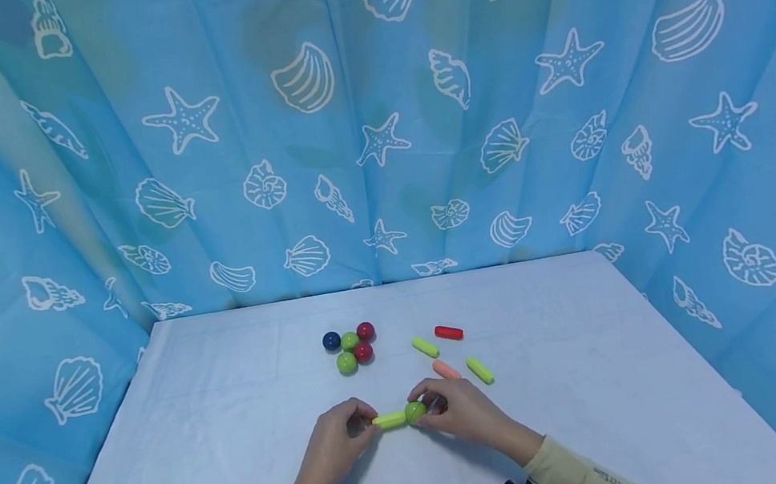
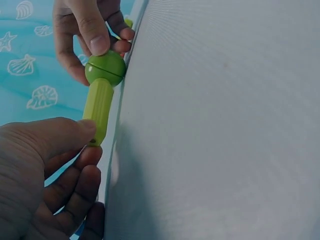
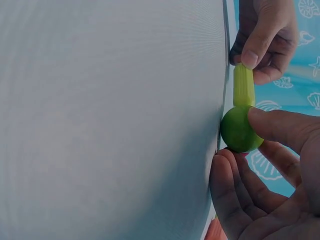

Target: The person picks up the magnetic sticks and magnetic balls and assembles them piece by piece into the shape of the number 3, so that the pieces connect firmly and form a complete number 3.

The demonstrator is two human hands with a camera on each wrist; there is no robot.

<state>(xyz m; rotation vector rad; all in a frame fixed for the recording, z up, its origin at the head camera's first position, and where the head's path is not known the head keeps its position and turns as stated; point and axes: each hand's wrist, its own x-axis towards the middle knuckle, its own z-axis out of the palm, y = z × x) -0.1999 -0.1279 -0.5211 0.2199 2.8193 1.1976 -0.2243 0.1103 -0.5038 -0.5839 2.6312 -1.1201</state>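
Observation:
My left hand (image 1: pixel 338 440) pinches the far end of a yellow-green ribbed stick (image 2: pixel 99 107) between thumb and fingers. A shiny green ball (image 3: pixel 239 129) with a thin seam meets the stick's other end. Thumb and fingers of my right hand (image 1: pixel 469 411) grip that ball. Stick and ball form one line just above the white table, in front of me. Whether the stick's tip sits inside the ball is hidden.
Beyond my hands, a cluster of balls in dark blue, green and red (image 1: pixel 363 351) lies left of centre. Right of it lie a red stick (image 1: pixel 448 333), a salmon stick (image 1: pixel 445 370) and two yellow-green sticks (image 1: pixel 480 370). A blue shell-patterned curtain (image 1: pixel 368 196) surrounds the white table (image 1: pixel 230 374).

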